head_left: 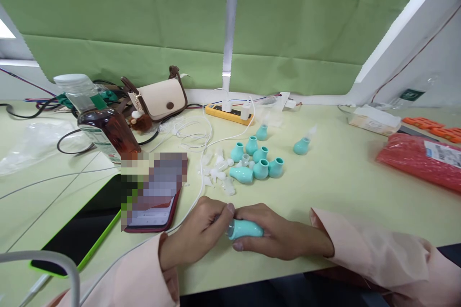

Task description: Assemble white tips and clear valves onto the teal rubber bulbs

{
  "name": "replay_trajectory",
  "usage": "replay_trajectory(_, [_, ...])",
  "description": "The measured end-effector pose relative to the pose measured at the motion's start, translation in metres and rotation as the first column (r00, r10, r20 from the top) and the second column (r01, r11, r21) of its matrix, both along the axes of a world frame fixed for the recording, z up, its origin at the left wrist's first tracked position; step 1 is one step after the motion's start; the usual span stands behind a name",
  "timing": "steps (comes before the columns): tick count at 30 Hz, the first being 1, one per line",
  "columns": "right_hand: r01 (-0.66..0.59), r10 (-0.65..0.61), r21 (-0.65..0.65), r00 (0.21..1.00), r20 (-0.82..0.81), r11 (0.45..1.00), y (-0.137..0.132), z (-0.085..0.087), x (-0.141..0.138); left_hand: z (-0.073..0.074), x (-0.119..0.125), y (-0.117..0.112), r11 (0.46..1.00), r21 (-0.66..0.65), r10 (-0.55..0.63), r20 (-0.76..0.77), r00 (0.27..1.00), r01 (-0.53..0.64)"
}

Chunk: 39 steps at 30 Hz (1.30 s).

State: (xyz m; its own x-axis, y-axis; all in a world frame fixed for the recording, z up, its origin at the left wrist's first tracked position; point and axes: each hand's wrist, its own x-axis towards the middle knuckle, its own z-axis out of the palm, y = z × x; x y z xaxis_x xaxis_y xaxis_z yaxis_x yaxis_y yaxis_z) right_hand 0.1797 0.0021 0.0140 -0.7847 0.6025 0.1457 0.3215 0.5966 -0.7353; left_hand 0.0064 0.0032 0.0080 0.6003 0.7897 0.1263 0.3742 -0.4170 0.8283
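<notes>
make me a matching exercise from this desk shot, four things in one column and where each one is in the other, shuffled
Things
1. teal bulb
2. bottle of brown liquid
3. cream handbag
4. red packet

Places
a. far right of the desk
b. gripped by the left hand and right hand
c. at the back, left of the yellow power strip
d. on the left, just beyond the phone

Pairs: 1-b, 2-d, 3-c, 4-a
</notes>
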Motion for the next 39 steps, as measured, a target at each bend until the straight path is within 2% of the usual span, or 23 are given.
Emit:
replay_trajectory(2, [-0.051, 0.051, 0.019, 0.999, -0.008, 0.999, 0.001, 0.000, 0.002, -0.002, 0.001, 0.001, 0.987, -0.156, -0.019, 0.083, 0.996, 0.032])
replay_trajectory(5, [-0.093, 0.092, 0.085, 0.996, 0.012, 0.992, 0.001, 0.000, 0.003, -0.004, 0.002, 0.003, 0.931, -0.356, -0.011, 0.201, 0.980, 0.083])
replay_trajectory(7, [-0.148, 0.141, 0.156, 0.989, 0.053, 0.977, -0.001, 0.002, 0.004, -0.002, 0.002, 0.005, 0.881, -0.461, 0.029, 0.280, 0.960, 0.108])
replay_trajectory(9, [-0.199, 0.187, 0.215, 0.979, 0.076, 0.956, -0.002, 0.004, 0.006, 0.002, 0.000, 0.007, 0.864, -0.498, 0.118, 0.325, 0.938, 0.064])
replay_trajectory(11, [-0.162, 0.160, 0.265, 0.987, 0.032, 0.951, -0.002, 0.008, 0.008, 0.004, -0.002, 0.009, 0.913, -0.402, 0.192, 0.282, 0.940, -0.066])
replay_trajectory(13, [-0.059, 0.090, 0.307, 0.992, -0.089, 0.950, 0.001, 0.012, 0.011, 0.004, -0.003, 0.008, 0.975, -0.157, 0.176, 0.135, 0.975, -0.154])
replay_trajectory(15, [0.044, 0.034, 0.338, 0.974, -0.223, 0.940, 0.008, 0.018, 0.016, 0.001, -0.003, 0.006, 0.990, 0.092, 0.115, -0.071, 0.991, -0.108])
replay_trajectory(18, [0.209, -0.061, 0.389, 0.931, -0.359, 0.897, 0.025, 0.030, 0.028, -0.005, 0.002, 0.005, 0.950, 0.309, 0.073, -0.347, 0.935, 0.040])
replay_trajectory(20, [0.374, -0.176, 0.452, 0.890, -0.421, 0.810, 0.040, 0.039, 0.042, -0.007, 0.006, 0.007, 0.911, 0.398, 0.110, -0.486, 0.867, 0.108])
replay_trajectory(23, [0.629, -0.418, 0.528, 0.776, -0.472, 0.571, 0.066, 0.045, 0.068, -0.009, 0.009, 0.010, 0.874, 0.460, 0.175, -0.599, 0.781, 0.156])
replay_trajectory(24, [0.677, -0.500, 0.530, 0.735, -0.458, 0.510, 0.075, 0.044, 0.077, -0.010, 0.009, 0.012, 0.868, 0.473, 0.195, -0.606, 0.771, 0.152])
replay_trajectory(25, [0.700, -0.564, 0.523, 0.709, -0.423, 0.487, 0.084, 0.041, 0.085, -0.011, 0.009, 0.013, 0.864, 0.483, 0.212, -0.601, 0.770, 0.140])
replay_trajectory(27, [0.716, -0.659, 0.505, 0.676, -0.328, 0.483, 0.099, 0.031, 0.098, -0.014, 0.007, 0.015, 0.853, 0.512, 0.242, -0.567, 0.787, 0.107])
replay_trajectory(28, [0.710, -0.692, 0.499, 0.671, -0.265, 0.498, 0.105, 0.025, 0.103, -0.015, 0.006, 0.016, 0.846, 0.525, 0.247, -0.546, 0.800, 0.097])
replay_trajectory(31, [0.688, -0.749, 0.447, 0.660, -0.059, 0.571, 0.116, 0.010, 0.111, -0.017, 0.003, 0.017, 0.830, 0.554, 0.232, -0.461, 0.856, 0.073])
replay_trajectory(34, [0.677, -0.754, 0.385, 0.651, 0.088, 0.628, 0.120, 0.003, 0.113, -0.016, 0.000, 0.016, 0.825, 0.563, 0.194, -0.375, 0.906, 0.057])
replay_trajectory(37, [0.659, -0.735, 0.355, 0.663, 0.143, 0.664, 0.120, 0.004, 0.113, -0.015, -0.001, 0.016, 0.823, 0.564, 0.173, -0.361, 0.916, 0.067])
replay_trajectory(39, [0.665, -0.734, 0.361, 0.673, 0.089, 0.653, 0.118, 0.009, 0.116, -0.015, -0.002, 0.016, 0.825, 0.561, 0.173, -0.372, 0.912, 0.072])
